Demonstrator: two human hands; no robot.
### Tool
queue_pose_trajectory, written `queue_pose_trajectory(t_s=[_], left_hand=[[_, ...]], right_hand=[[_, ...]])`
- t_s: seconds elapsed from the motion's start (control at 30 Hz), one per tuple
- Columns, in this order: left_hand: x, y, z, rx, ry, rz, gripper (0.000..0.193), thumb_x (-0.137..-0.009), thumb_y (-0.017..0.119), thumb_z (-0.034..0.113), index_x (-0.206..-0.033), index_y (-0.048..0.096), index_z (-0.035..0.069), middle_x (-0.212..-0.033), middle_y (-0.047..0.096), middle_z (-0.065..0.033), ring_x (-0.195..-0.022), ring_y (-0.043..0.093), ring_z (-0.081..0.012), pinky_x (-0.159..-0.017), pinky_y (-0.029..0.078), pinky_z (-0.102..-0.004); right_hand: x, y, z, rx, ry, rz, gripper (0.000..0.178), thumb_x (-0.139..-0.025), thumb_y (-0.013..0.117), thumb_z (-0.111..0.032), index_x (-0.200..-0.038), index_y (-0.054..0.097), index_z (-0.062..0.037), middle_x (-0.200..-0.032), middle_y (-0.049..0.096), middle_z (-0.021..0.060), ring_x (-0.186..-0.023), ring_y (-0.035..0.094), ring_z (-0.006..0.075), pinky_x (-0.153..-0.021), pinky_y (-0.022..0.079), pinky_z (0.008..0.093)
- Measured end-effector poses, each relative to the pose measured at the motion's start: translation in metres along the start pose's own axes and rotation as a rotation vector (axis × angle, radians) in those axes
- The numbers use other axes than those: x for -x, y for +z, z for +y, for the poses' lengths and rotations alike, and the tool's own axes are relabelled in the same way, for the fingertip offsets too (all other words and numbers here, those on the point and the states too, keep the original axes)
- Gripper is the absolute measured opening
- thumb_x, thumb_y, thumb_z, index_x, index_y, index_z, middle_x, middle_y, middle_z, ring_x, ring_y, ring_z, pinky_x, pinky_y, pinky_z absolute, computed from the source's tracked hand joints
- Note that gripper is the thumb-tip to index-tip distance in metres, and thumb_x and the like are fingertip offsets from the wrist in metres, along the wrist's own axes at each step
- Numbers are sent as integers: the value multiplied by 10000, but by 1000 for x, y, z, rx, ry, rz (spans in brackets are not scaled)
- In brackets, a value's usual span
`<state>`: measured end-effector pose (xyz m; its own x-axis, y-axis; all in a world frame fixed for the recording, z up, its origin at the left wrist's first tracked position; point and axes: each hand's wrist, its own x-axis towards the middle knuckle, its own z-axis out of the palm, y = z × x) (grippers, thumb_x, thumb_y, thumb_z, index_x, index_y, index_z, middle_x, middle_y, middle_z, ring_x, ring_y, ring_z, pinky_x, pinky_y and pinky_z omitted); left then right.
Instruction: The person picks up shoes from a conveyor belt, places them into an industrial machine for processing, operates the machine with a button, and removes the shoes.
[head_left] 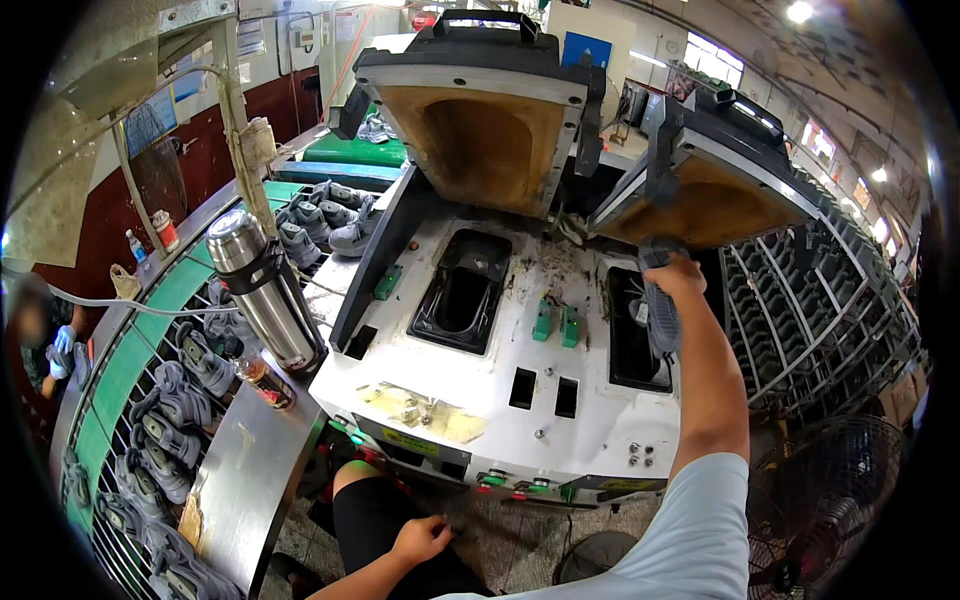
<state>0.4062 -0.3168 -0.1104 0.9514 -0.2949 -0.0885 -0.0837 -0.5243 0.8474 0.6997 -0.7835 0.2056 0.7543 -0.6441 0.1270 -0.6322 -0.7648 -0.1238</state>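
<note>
Machine [580, 390]: is standing beneath the right hand [678, 274].
Shoe [662, 322]: is hanging upright in that hand.
Right hand: is gripping the shoe's upper end.
Left hand [420, 540]: is curling loosely; cannot tell if holding anything.

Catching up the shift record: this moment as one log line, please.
Right hand: gripping grey shoe at right well | Left hand: curled near thigh | Both machine lids: raised

Before you: machine [500, 385], two lids [470, 150] at rear edge | right well [628, 360]: held shoe [662, 320] | your left: counter [240, 465], flask [268, 300], bottle [266, 384] at far end | past its left edge: conveyor [120, 375]
</note>
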Motion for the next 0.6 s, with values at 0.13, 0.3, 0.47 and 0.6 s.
queue_pose_trajectory(t_s=[0.13, 0.3, 0.47, 0.6], left_hand=[[1, -1, 2, 20, 4, -25, 206, -775, 638, 217, -876, 685, 44, -709, 655, -158, -646, 655, -316, -606, 528, -371], [3, -1, -1, 2, 4, -1, 208, -774, 639, 217, -879, 687, 44, -709, 656, -158, -640, 654, -317, -601, 531, -370], [-1, 3, -6, -21, 62, 39, 176, -775, 631, 210, -823, 676, 47, -709, 654, -143, -612, 648, -296, -586, 524, -350], [-4, 4, -4, -53, 35, 30, 171, -773, 627, 213, -823, 679, 58, -717, 658, -139, -611, 643, -308, -584, 523, -366]], right_hand=[[8, 17, -3, -36, -29, -73, 903, -580, 710, -444, -1397, 438, -168, -1431, 425, 104, -1338, 370, 260, -1013, 417, 383], [2, 46, 6, -85, -29, -126, 884, -611, 712, -461, -1389, 445, -137, -1429, 434, 67, -1315, 389, 299, -1010, 413, 427], [-1, 56, 21, -107, -40, -123, 886, -625, 704, -479, -1387, 438, -116, -1425, 434, 85, -1294, 403, 334, -1004, 415, 448], [21, 65, 30, -135, -51, -69, 841, -687, 664, -515, -1383, 434, -102, -1399, 428, 185, -1276, 405, 381, -993, 412, 463]])
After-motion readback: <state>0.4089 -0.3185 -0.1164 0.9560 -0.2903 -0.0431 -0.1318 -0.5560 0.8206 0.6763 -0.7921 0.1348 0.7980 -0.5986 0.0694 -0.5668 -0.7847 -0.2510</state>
